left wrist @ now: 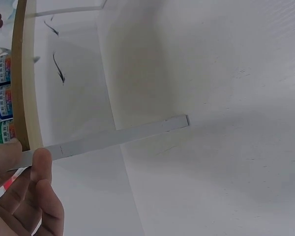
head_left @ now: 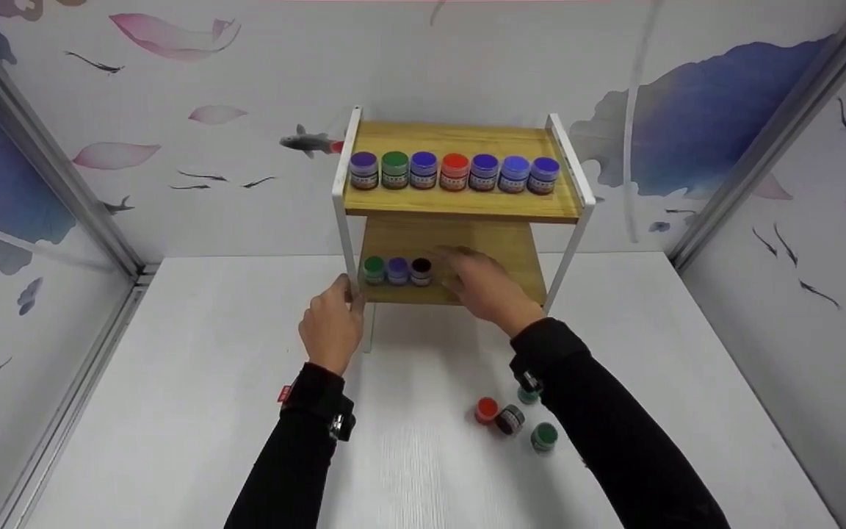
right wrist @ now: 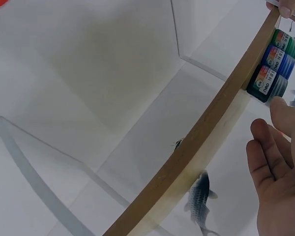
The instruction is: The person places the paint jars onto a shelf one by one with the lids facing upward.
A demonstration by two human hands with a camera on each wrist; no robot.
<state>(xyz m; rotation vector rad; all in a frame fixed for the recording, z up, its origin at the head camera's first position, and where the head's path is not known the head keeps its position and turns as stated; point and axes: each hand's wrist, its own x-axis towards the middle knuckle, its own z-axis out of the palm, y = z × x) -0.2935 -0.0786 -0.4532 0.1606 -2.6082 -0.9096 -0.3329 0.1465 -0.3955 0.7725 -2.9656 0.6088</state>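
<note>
My left hand [head_left: 331, 327] grips the white front leg [left wrist: 88, 147] of a two-tier wooden rack at its left side, thumb and fingers on either side of it. On the lower shelf [head_left: 408, 239] stand three small paint jars in a row: a green-lidded jar [head_left: 374, 270], a blue-lidded jar [head_left: 397, 270] and a black-lidded jar [head_left: 421, 272]. Just right of the black-lidded one, my right hand [head_left: 489, 286] hovers over that shelf with loosely bent fingers and nothing in them. The right wrist view shows its fingertips [right wrist: 259, 129] close to the jars' end.
A row of several paint jars with purple, green, blue and red lids lines the upper shelf [head_left: 452, 202]. On the white table, near my right forearm, are a red-lidded jar [head_left: 487, 410], a tipped dark jar [head_left: 510, 419], a green-lidded jar [head_left: 543, 437] and another, partly hidden. Patterned walls enclose the table.
</note>
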